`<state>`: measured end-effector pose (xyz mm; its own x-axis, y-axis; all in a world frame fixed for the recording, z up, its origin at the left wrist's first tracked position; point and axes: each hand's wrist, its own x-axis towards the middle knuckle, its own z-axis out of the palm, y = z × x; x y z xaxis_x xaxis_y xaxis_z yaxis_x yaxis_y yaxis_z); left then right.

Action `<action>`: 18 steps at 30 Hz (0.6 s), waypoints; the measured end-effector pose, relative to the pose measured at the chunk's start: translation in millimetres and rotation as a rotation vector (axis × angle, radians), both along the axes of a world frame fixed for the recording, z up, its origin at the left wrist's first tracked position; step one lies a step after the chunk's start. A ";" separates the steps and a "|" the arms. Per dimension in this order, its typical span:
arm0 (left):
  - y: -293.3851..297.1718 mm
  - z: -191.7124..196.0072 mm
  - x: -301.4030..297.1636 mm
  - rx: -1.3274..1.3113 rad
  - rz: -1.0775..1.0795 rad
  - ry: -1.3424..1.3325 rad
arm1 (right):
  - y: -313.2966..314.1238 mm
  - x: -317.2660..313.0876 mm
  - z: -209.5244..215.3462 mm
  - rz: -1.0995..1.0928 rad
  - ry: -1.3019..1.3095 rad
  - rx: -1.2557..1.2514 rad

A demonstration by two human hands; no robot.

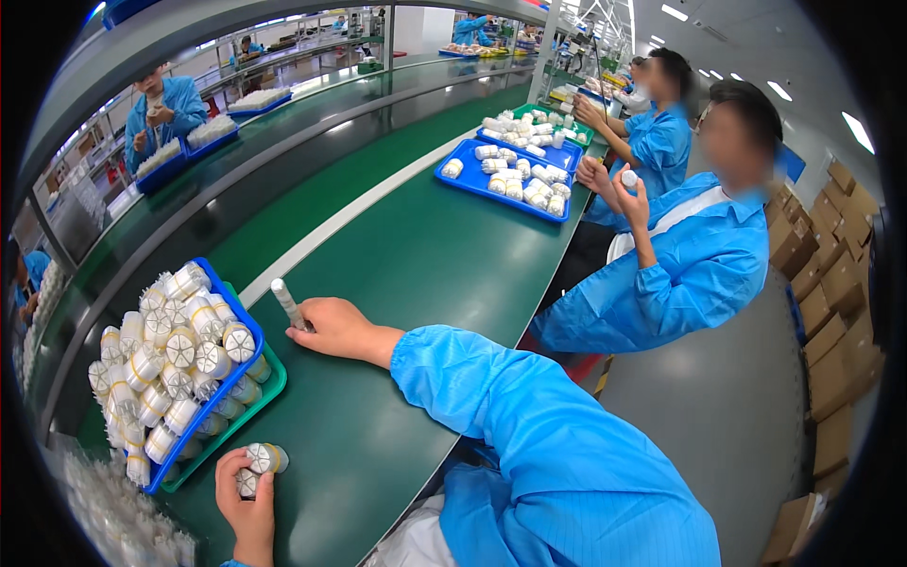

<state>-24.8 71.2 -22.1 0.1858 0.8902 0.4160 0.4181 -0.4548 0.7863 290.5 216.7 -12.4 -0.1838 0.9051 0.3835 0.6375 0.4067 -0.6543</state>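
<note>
My right hand (pixel 333 327) is closed around one end of a slim white tube (pixel 282 297), which tilts up and left above the green bench. Near the bench's front edge, my left hand (pixel 244 506) curls its thumb and fingers about two short white cylindrical bundles (pixel 270 458) with segmented ends; a yellow band shows on one. Left of my hands, a blue tray (pixel 210 401) is heaped with several more yellow-banded bundles (pixel 179 348). It rests on a green tray (pixel 276 374) that also holds bundles.
Clear plastic bags (pixel 118 506) of white pieces lie at lower left. A co-worker in a blue coat (pixel 661 265) sits to my right, holding a white piece. Farther along the bench, a blue tray (pixel 529 210) carries several bundles. A conveyor belt (pixel 283 194) runs beyond the pale rail.
</note>
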 end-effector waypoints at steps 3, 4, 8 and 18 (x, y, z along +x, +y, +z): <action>-0.4 2.0 0.9 -0.018 0.001 0.003 | 0.7 1.1 -3.2 0.001 -0.008 0.006; -1.6 3.2 1.2 -0.023 0.008 0.002 | 0.8 0.5 -3.2 0.004 -0.005 0.009; 4.7 -7.0 -3.8 0.058 0.006 0.034 | 1.5 3.2 -3.1 0.004 0.009 0.022; -10.2 30.9 6.4 -0.103 -0.006 0.071 | 0.3 0.9 -3.3 0.008 -0.016 -0.021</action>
<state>-18.5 61.0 8.8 0.2174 0.9261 0.3084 0.4718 -0.3763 0.7974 291.4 217.0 -15.7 -0.1967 0.9114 0.3616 0.6447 0.3981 -0.6526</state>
